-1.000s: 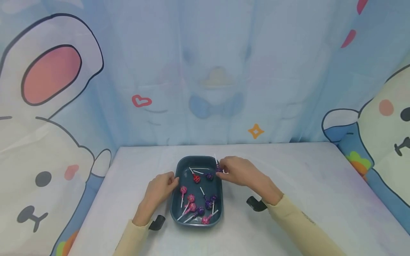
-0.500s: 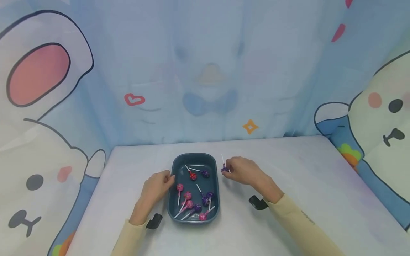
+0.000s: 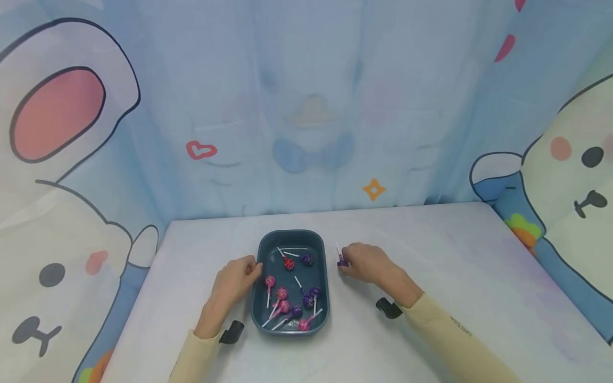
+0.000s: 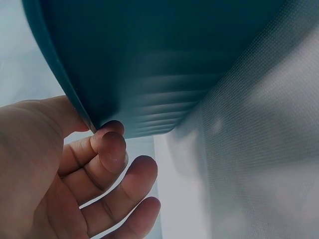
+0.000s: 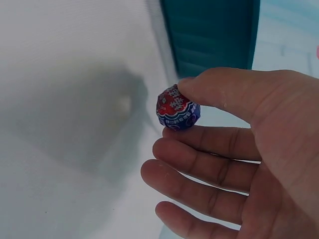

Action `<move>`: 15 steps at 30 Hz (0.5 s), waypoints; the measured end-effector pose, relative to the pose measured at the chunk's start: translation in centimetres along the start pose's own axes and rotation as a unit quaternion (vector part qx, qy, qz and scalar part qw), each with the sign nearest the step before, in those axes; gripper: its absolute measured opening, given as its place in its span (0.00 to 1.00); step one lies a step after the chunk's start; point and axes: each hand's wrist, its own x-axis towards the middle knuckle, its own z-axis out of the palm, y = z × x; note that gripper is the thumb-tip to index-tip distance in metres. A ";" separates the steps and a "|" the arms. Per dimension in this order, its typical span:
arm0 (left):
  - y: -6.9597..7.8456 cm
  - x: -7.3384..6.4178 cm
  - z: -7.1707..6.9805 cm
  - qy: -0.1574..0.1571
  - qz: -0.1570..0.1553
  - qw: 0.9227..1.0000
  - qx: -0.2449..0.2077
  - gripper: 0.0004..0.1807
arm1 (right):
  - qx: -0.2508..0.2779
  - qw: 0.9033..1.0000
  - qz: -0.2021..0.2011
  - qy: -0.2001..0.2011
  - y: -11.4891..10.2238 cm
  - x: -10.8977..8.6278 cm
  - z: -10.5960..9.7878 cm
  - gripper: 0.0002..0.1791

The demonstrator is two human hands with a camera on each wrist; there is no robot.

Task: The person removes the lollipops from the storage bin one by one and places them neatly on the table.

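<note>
A dark teal tray [image 3: 306, 239] stands on the table with several lollipops in it: pink ones such as the pink lollipop [image 3: 270, 281] at its left, purple ones such as the purple lollipop [image 3: 308, 260], and one red lollipop [image 3: 289, 264]. My left hand [image 3: 233, 282] pinches the tray's left rim between thumb and fingers, as the left wrist view shows. Right of the tray, my right hand [image 3: 367, 264] holds a purple lollipop [image 5: 178, 109] by its wrapped head between thumb and index finger, its white stick pointing up. The other fingers of that hand are loosely bent.
The white table [image 3: 431, 250] reaches back to a blue cartoon curtain [image 3: 325, 69]. A black wrist camera [image 3: 388, 308] sits under the right wrist, and another wrist camera [image 3: 232, 332] under the left.
My right hand has carried the purple lollipop rightward out over the tray's rim, then lowered it toward the table. My left hand still holds the rim. The head view has shifted slightly.
</note>
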 end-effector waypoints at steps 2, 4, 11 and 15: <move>0.0 0.1 0.0 0.001 0.001 1.000 0.000 0.15 | -0.007 1.000 0.004 -0.001 0.0 0.0 0.2 0.12; -0.1 0.1 0.1 0.002 0.002 1.000 0.000 0.15 | -0.013 1.000 0.008 -0.003 0.1 0.1 0.4 0.13; -0.2 0.1 0.1 0.001 0.002 1.000 0.000 0.15 | -0.003 1.000 0.013 -0.009 0.4 0.2 1.2 0.12; -0.1 0.1 0.2 0.002 -0.001 1.000 0.002 0.15 | 0.002 1.000 0.009 -0.002 0.7 0.2 1.5 0.12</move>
